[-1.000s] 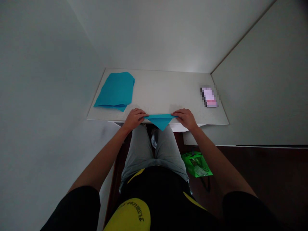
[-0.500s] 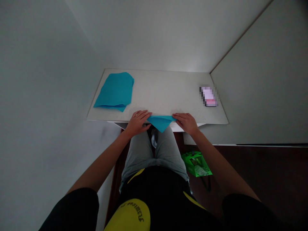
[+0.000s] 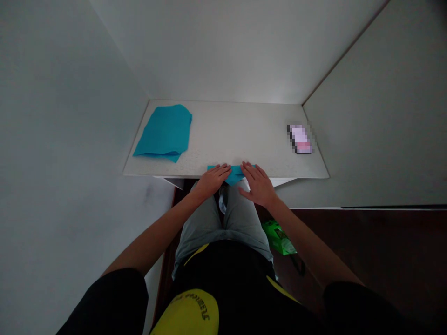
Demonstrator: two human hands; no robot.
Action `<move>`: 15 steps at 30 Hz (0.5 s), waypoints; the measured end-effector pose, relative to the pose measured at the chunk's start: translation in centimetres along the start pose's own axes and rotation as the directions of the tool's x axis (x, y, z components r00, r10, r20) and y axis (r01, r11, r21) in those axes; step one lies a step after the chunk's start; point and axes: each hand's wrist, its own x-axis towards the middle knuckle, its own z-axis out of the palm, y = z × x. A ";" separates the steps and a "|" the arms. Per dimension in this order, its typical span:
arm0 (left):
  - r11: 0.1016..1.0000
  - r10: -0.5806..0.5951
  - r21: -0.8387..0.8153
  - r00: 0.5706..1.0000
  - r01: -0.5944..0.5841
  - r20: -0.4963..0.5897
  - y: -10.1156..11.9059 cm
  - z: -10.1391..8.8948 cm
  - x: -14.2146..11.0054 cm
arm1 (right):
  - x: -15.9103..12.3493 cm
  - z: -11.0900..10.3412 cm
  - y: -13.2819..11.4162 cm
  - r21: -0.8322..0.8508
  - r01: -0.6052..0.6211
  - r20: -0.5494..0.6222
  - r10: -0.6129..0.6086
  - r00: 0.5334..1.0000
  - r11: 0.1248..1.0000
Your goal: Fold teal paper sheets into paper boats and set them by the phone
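Note:
A folded piece of turquoise paper (image 3: 234, 176) lies along the front edge of the white tabletop, with a pointed flap hanging over the edge. My left hand (image 3: 213, 180) lies across its left half, fingers stretched out flat and pressing on it. On the right half rests my right hand (image 3: 259, 184), fingers extended and thumb apart. Between the two hands only the middle of the paper and a small corner at far left show. At the table's left end sits a larger turquoise sheet or stack of sheets (image 3: 165, 130), its near edge folded under.
A phone (image 3: 301, 138), pixelated, lies at the right end of the white tabletop (image 3: 240, 130). Walls close in at the back, left and right. On the dark floor below right stands a green bag (image 3: 279, 238). My legs are under the table's front edge.
Both hands have moved inward from the ends of the folded paper to its middle and flattened over it. Less of the hanging point shows.

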 end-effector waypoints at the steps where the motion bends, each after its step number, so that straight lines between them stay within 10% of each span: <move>1: 1.000 -0.012 0.000 1.000 0.012 0.001 0.1 0.1 0.0 | 0.2 0.4 -0.9 0.024 0.007 0.007 -0.008 1.000 1.000; 15: 0.971 -0.238 -0.005 0.970 0.238 -0.055 0.8 -1.7 -1.7 | 0.8 3.2 -2.0 0.074 -0.070 0.001 0.071 0.998 0.995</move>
